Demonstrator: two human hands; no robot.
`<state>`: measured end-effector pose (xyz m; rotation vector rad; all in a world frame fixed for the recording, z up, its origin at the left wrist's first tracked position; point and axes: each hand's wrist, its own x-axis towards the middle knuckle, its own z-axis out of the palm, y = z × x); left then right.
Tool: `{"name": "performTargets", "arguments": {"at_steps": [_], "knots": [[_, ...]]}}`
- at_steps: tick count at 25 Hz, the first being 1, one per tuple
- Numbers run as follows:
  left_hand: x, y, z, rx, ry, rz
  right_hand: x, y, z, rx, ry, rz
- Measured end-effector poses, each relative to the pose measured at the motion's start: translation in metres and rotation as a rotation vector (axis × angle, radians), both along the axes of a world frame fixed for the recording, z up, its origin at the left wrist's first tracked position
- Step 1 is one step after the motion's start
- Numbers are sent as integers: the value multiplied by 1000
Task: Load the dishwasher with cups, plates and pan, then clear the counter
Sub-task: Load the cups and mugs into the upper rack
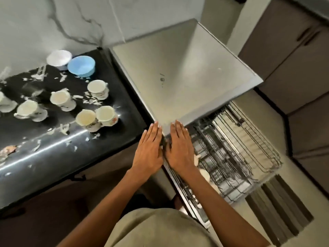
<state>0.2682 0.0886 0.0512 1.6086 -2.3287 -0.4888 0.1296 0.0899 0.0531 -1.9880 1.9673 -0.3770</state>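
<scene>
Dishwasher (179, 73) at frame centre, its wire rack (236, 154) sitting pulled out at lower right, contents blurred. Left hand (148, 151) and right hand (179, 148) lying flat, fingers straight, at its front corner. Cups (104, 115) standing at left on the counter (44, 150), beside a blue bowl (81, 65).

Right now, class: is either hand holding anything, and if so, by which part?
Nothing is held. The left hand and right hand lie flat, fingers straight, side by side at the front corner of the dishwasher.

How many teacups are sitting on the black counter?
6 at least: one cup on stacked saucers near the blue bowl, one mid-counter, one further left, two touching near the front, one cut off at the left edge. More may be out of view.
</scene>
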Motion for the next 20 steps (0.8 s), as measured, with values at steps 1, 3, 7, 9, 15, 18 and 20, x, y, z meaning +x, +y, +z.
{"name": "performTargets", "arguments": {"at_steps": [1,3,7,9,15,18,20], "knots": [[17,-1,4,-10,16,43,16,-6,5,-20,-8,40],[53,-3,11,-19,49,119,53,-17,12,-65,-19,103],[133,-5,21,-30,100,229,136,-34,19,-117,-45,197],[171,-9,23,-11,122,263,171,-43,21,-110,-71,189],[246,-27,26,27,113,173,228,-74,22,-96,7,104],[258,-28,24,30,110,123,233,-83,21,-91,9,41],[262,-29,22,23,115,101,233,-89,22,-124,35,33]]}}
